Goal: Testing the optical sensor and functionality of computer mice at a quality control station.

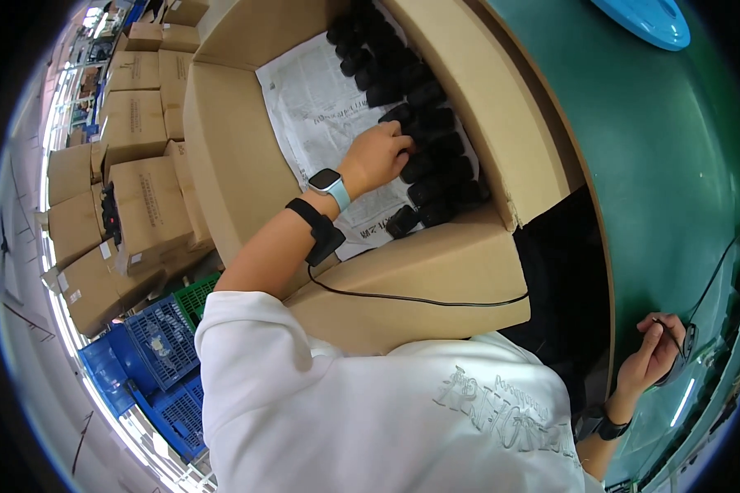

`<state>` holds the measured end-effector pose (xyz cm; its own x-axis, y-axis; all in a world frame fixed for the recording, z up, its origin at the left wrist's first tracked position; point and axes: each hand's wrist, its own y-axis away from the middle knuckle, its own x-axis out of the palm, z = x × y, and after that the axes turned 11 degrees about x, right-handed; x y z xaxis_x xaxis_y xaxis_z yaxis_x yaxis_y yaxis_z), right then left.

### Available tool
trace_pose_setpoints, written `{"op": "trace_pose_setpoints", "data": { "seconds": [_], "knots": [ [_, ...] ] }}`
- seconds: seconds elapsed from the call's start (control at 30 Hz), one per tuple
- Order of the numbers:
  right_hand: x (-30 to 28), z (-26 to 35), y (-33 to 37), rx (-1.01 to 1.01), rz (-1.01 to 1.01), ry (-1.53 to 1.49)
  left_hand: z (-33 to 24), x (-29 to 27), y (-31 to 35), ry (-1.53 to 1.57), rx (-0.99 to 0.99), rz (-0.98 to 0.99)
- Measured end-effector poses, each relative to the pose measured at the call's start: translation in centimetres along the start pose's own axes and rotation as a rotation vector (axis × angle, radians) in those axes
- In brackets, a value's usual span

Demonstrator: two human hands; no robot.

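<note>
Arm (259,251) outstretched, left hand (374,158) curls at black pieces (436,121).

Looks steeply down from the head, as the left one of two side-by-side fisheyes, over the white shirt (386,419) and into the open carton (226,140). Sits near enough to show the left hand (376,156) plainly just above the middle and catches the right hand (648,361) toward the right rim. Reaches wide to stacked boxes (136,123) at left and a green table (666,164) at right.
</note>
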<state>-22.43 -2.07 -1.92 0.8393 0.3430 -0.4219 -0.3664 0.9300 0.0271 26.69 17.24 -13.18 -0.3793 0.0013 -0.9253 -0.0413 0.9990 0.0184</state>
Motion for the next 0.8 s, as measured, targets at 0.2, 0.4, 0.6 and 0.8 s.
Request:
{"op": "trace_pose_setpoints", "data": {
  "seconds": [0.2,0.4,0.6,0.8],
  "knots": [
    [-0.1,-0.2,-0.2,-0.001,0.058,-0.062,2.0,0.9,-1.8,-0.200,-0.130,-0.194],
    [0.3,0.1,-0.1,0.003,0.041,-0.033,4.6,0.8,-1.7,-0.073,-0.255,-0.034],
    [0.3,-0.2,0.0,-0.004,0.041,-0.047,8.1,0.3,-2.5,0.251,-0.339,-0.294],
    [0.3,0.0,0.0,0.055,0.020,-0.023,12.8,0.1,-4.6,0.188,-0.476,-0.520]
  ]
}}
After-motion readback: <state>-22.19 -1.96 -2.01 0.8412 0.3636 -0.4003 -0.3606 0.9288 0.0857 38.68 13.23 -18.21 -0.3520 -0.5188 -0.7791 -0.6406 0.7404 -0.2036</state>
